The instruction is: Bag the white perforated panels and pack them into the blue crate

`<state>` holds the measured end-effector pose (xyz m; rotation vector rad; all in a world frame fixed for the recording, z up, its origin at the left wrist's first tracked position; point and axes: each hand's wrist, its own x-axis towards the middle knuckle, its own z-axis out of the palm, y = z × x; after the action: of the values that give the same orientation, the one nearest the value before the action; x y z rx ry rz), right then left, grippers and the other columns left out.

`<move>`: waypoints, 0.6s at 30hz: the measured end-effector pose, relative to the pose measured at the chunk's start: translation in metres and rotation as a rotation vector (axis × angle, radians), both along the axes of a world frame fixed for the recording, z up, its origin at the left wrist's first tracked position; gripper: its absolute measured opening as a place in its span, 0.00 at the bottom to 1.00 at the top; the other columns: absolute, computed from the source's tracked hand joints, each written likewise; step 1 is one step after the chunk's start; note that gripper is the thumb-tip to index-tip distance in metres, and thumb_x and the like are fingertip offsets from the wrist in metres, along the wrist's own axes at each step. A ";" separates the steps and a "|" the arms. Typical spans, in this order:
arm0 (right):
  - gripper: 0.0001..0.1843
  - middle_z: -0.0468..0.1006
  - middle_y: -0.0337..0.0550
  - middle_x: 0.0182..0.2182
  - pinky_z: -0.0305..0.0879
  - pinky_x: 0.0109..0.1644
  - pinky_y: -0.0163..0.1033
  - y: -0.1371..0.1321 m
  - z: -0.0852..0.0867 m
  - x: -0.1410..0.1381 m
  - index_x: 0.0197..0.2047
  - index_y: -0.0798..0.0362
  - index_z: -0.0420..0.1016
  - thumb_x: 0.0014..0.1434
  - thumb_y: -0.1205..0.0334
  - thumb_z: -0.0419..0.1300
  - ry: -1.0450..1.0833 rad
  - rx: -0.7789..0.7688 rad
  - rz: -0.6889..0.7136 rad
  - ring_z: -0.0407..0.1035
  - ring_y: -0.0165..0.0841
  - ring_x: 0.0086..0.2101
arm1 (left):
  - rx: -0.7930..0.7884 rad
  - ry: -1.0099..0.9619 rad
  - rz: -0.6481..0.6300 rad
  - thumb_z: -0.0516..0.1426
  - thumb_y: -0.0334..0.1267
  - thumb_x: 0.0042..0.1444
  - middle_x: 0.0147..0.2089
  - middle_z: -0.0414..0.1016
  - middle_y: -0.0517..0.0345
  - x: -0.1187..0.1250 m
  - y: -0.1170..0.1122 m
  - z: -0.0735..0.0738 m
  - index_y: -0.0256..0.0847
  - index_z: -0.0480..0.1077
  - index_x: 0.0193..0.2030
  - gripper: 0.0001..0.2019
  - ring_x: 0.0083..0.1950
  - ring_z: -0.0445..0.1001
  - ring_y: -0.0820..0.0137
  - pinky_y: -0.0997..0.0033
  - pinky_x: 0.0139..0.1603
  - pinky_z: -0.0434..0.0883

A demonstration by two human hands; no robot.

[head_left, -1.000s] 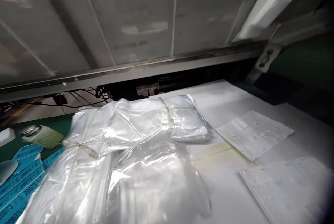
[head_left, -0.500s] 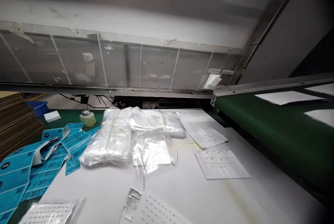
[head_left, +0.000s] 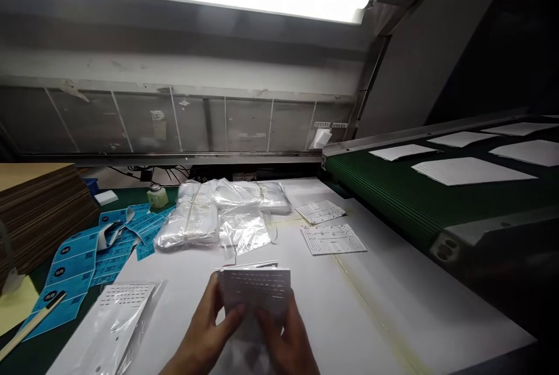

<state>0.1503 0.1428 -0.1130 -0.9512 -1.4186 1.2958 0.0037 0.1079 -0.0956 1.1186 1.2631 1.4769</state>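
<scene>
Fingers [head_left: 213, 296] on both hands are closed onto a white perforated plastic sheet [head_left: 257, 287], pinching it from the sides and underneath instead of lying flat on it, so it's properly held up off the bench [head_left: 393, 305]. The sheet sits right between the hands, its long axis running left to right across the view and its slotted face tipped up toward the camera. The left hand [head_left: 203, 334] has the left edge and the right hand [head_left: 283, 343] has the lower right side, so neither one's really closer. Something clear hangs under it, probably a poly bag [head_left: 244, 349], but it's hard to tell. Up ahead there are bundled clear bags [head_left: 187, 226] and two more perforated sheets [head_left: 332, 239], with blue labels [head_left: 72, 264] off to the left and a bagged sheet [head_left: 117, 322] at lower left. A green conveyor belt [head_left: 384, 188] carrying white sheets [head_left: 467, 171] runs along the right.
</scene>
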 end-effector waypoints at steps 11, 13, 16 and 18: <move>0.31 0.78 0.47 0.37 0.70 0.39 0.41 -0.009 -0.018 -0.012 0.51 0.51 0.59 0.49 0.42 0.60 -0.009 -0.126 -0.161 0.73 0.41 0.36 | 0.058 0.120 0.095 0.54 0.50 0.56 0.55 0.67 0.50 0.010 0.000 -0.036 0.45 0.52 0.57 0.26 0.54 0.68 0.60 0.62 0.54 0.66; 0.31 0.78 0.49 0.37 0.70 0.38 0.42 0.002 -0.011 0.000 0.49 0.53 0.62 0.49 0.42 0.59 0.039 -0.134 -0.155 0.74 0.42 0.36 | 0.070 0.255 0.056 0.47 0.49 0.61 0.56 0.67 0.50 0.000 0.019 -0.034 0.45 0.50 0.60 0.22 0.54 0.68 0.63 0.62 0.54 0.67; 0.33 0.78 0.50 0.41 0.71 0.39 0.44 0.023 -0.003 0.028 0.52 0.53 0.63 0.48 0.42 0.60 0.072 -0.248 -0.297 0.73 0.46 0.40 | 0.128 0.782 0.075 0.41 0.44 0.64 0.55 0.67 0.48 -0.022 0.073 -0.033 0.44 0.49 0.63 0.21 0.55 0.67 0.64 0.61 0.54 0.67; 0.36 0.75 0.50 0.47 0.69 0.45 0.46 0.033 -0.003 0.045 0.55 0.52 0.62 0.47 0.43 0.62 0.067 -0.313 -0.409 0.69 0.47 0.47 | 0.196 1.156 0.004 0.49 0.43 0.60 0.58 0.65 0.46 -0.036 0.115 -0.039 0.42 0.54 0.61 0.23 0.59 0.62 0.57 0.53 0.56 0.64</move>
<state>0.1957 0.1759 -0.1158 -1.3151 -0.9197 1.2400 -0.0323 0.2230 -0.1349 2.2543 1.8529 0.9075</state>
